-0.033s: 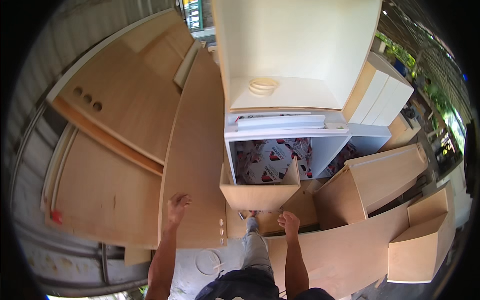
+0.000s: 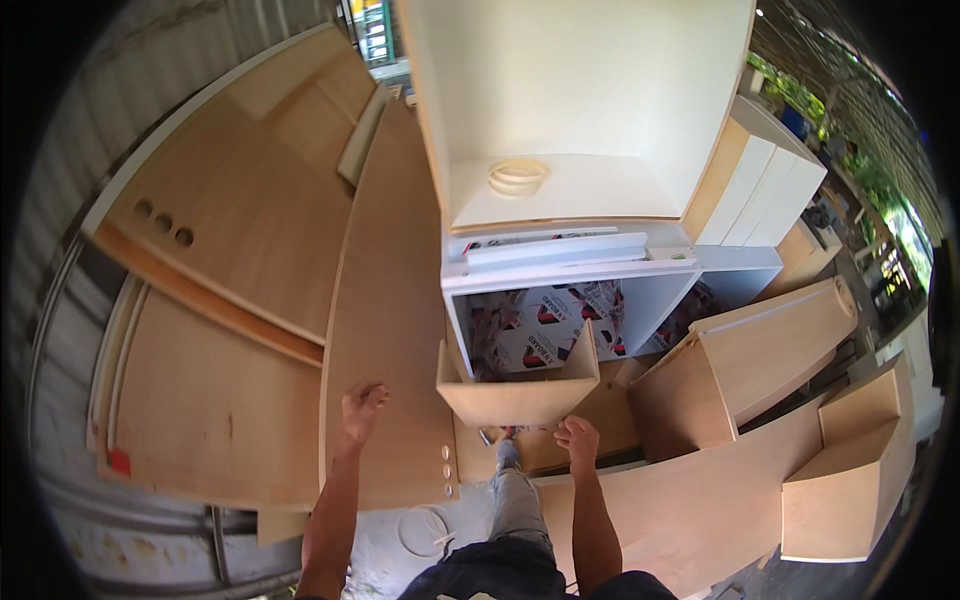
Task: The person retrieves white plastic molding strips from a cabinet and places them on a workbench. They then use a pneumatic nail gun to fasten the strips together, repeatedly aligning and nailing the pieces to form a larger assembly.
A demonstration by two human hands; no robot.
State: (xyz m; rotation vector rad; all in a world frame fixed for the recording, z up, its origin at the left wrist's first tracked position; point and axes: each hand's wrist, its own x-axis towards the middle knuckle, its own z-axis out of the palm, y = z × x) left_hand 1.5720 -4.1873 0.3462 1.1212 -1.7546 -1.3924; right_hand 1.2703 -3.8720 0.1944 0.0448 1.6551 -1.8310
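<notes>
The tall white cabinet [image 2: 560,90] is standing on the white lower unit [image 2: 668,302], which is probably serving as its base, while the long brown panel [image 2: 385,290] is extending along the left and the wooden box piece [image 2: 515,402] is sitting before the lower unit's opening, presumably parked within reach. The left hand [image 2: 365,408] is hovering over the panel, fingers pointing inward, loosely curled, part-open, holding nothing visible. The right hand [image 2: 576,442] is extending forward just beside the box piece's lower right corner, fingers bending inward; whether they are gripping or touching anything, cannot tell.
</notes>
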